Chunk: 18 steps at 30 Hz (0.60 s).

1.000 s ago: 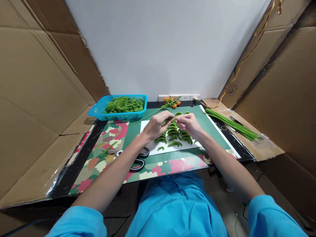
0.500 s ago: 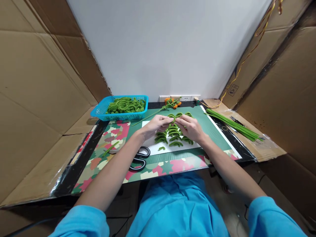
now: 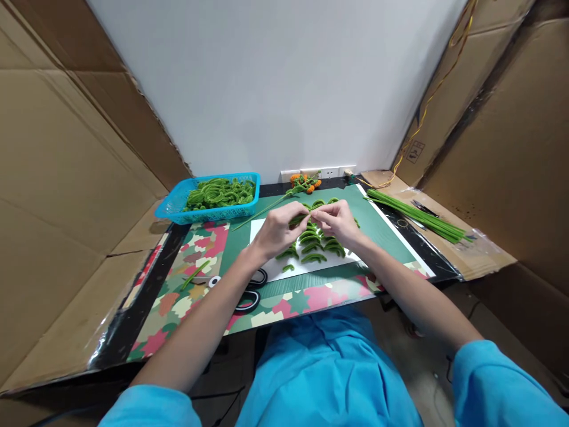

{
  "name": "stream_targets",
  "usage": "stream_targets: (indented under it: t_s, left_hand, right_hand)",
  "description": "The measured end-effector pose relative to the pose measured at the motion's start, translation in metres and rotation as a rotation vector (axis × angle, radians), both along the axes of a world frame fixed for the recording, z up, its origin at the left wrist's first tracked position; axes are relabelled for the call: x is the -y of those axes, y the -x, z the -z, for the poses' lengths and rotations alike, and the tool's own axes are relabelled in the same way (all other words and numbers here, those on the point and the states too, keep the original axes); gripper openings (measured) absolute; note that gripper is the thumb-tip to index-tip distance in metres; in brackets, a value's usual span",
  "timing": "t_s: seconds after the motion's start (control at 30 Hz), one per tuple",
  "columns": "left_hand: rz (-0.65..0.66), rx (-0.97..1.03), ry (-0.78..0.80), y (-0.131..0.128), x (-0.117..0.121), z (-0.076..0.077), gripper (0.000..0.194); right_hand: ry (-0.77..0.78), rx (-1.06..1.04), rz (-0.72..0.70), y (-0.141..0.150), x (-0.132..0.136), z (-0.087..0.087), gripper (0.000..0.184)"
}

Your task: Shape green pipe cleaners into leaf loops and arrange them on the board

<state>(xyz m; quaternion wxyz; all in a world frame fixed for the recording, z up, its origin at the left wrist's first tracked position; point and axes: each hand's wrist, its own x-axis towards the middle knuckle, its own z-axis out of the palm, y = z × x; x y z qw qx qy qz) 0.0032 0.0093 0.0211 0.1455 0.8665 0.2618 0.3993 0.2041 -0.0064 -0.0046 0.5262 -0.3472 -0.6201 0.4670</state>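
Observation:
My left hand (image 3: pixel 283 228) and my right hand (image 3: pixel 338 222) meet fingertip to fingertip above a white sheet (image 3: pixel 271 270). Both are closed in a pinch on a short green pipe cleaner, mostly hidden by the fingers. Below them, curved green pipe-cleaner pieces (image 3: pixel 311 243) lie in rows on the sheet. One small bent piece (image 3: pixel 288 268) sits apart near the sheet's front edge. Scissors with black handles (image 3: pixel 249 301) lie partly under my left forearm, their blades pointing left beside a loose green strip (image 3: pixel 194 274).
A blue plastic basket (image 3: pixel 169 209) of coiled green pipe cleaners stands at the back left. An orange-and-green pipe-cleaner flower (image 3: pixel 306 182) lies at the back by the wall sockets (image 3: pixel 329 172). Straight green stems (image 3: pixel 418 216) and a dark tool (image 3: pixel 424 207) lie at the right. Cardboard walls flank the table.
Both hands stay together over the sheet. My left hand's fingers have curled and its wrist has lifted, while my right fingers shifted slightly. The camera view has moved a little.

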Motion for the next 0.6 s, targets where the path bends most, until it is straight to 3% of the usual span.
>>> stream_targets:
  t_s: [0.1, 0.17, 0.27, 0.37, 0.47, 0.6]
  left_hand:
    - [0.042, -0.178, -0.265, 0.003, -0.002, 0.001, 0.022]
    - [0.023, -0.150, -0.225, 0.003, -0.002, 0.001, 0.021]
    - [-0.034, 0.026, 0.100, 0.000, -0.001, -0.001, 0.019]
    - [0.020, 0.176, 0.551, -0.004, -0.002, 0.001, 0.030]
    - [0.102, 0.249, 0.851, -0.005, -0.006, 0.008, 0.039]
    - [0.113, 0.264, 0.902, -0.006, -0.008, 0.014, 0.045]
  right_hand:
    - [0.170, -0.071, -0.115, -0.003, -0.003, -0.002, 0.045]
    - [0.046, -0.001, -0.085, -0.007, -0.004, -0.003, 0.044]
    - [-0.376, 0.233, 0.083, -0.013, -0.005, -0.001, 0.040]
    - [-0.715, 0.458, 0.210, -0.019, -0.006, 0.006, 0.038]
    - [-0.851, 0.613, 0.233, -0.022, -0.007, 0.013, 0.036]
    - [-0.903, 0.685, 0.235, -0.023, -0.008, 0.018, 0.033]
